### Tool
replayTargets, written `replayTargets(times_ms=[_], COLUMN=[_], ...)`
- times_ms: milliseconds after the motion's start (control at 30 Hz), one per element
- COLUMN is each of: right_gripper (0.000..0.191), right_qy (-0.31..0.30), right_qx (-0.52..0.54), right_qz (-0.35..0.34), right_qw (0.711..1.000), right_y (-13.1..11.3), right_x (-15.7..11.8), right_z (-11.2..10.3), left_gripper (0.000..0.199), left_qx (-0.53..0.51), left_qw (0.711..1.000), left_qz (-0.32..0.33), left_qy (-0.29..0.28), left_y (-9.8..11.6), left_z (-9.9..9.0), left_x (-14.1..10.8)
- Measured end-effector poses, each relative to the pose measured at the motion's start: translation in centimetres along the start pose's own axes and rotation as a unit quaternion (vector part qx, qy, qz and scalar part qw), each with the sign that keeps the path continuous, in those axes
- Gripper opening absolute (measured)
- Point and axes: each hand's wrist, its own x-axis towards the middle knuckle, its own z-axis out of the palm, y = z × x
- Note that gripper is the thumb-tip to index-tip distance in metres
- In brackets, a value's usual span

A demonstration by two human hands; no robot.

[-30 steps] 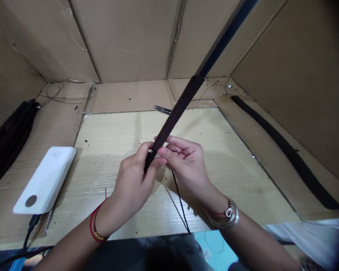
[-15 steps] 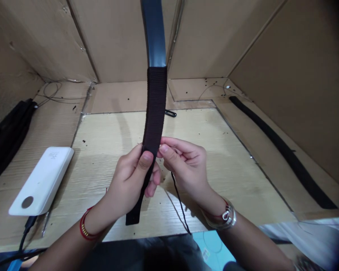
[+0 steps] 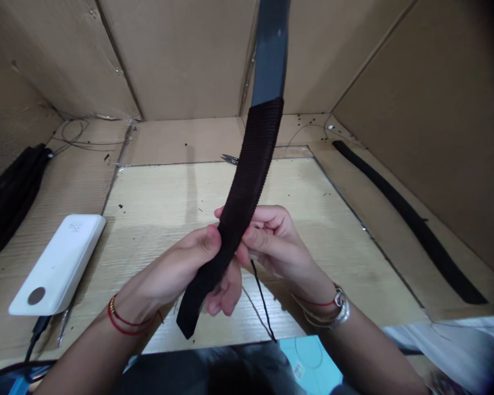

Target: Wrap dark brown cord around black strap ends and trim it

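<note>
A long curved strip (image 3: pixel 253 159) rises over the table, wrapped in dark ribbed cord along its middle, with smooth dark blue above and a plain black tail below. My left hand (image 3: pixel 197 258) grips its lower part, thumb in front and fingers behind. At the strip's right edge my right hand (image 3: pixel 271 241) is pinched closed; what lies between its fingertips is too small to make out. A black cord (image 3: pixel 261 299) hangs below the right hand down to the table's front edge. Small snips (image 3: pixel 229 159) lie behind the strip, partly hidden.
A white power bank (image 3: pixel 60 263) with a cable lies at the left, near a black bundle (image 3: pixel 14 192). Another black curved strip (image 3: pixel 411 219) lies at the right. Cardboard walls (image 3: pixel 181 60) enclose the back and sides.
The strip has tilted, its top swinging right, which uncovers the snips' tips. Both hands have shifted slightly, and the left hand has turned, showing more fingers behind the strip.
</note>
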Motion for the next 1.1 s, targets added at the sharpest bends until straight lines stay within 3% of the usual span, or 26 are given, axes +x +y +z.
replayTargets(times_ms=[100,200,433,500,600,667,800,900,967,1000,1100], right_gripper=[0.025,0.023,0.013,0.01,0.009,0.013,0.029,0.021,0.016,0.016,0.019], right_qy=[0.09,0.145,0.081,0.075,0.067,0.07,0.072,0.058,0.074,0.092,0.134], right_qx=[-0.016,-0.034,-0.018,-0.016,-0.01,-0.009,-0.006,0.0,-0.022,-0.042,-0.105], right_qz=[-0.053,-0.08,-0.082,-0.091,-0.091,-0.08,-0.042,-0.043,-0.06,-0.07,-0.097], right_qw=[0.994,0.986,0.993,0.993,0.994,0.994,0.997,0.997,0.995,0.992,0.981], right_y=[0.1,0.2,0.5,0.7,0.8,0.8,0.8,0.9,1.1,1.2,1.4], right_x=[0.2,0.5,0.9,1.0,0.9,0.9,0.7,0.6,0.7,0.8,1.1], right_z=[0.1,0.2,-0.4,-0.6,-0.7,-0.5,0.1,0.1,-0.1,-0.2,-0.4], left_gripper=[0.051,0.043,0.036,0.034,0.034,0.035,0.043,0.05,0.052,0.052,0.047], left_qx=[0.113,0.258,0.458,0.479,0.468,0.437,0.283,0.102,0.019,0.009,0.069], left_qw=[0.981,0.917,0.772,0.752,0.761,0.786,0.902,0.976,0.991,0.991,0.972], left_qz=[0.025,0.097,0.151,0.165,0.172,0.174,0.153,0.091,0.046,0.029,0.035], left_qy=[0.155,0.286,0.413,0.42,0.415,0.402,0.288,0.172,0.126,0.129,0.222], left_y=[-0.1,-0.2,-0.4,-0.4,-0.4,-0.4,-1.0,-1.3,-1.1,-0.9,-0.3], left_z=[0.5,0.9,1.5,1.6,1.7,1.7,1.6,1.5,1.4,1.3,0.9], left_x=[0.3,0.5,0.3,0.2,0.2,0.3,0.6,0.8,1.0,1.1,1.3])
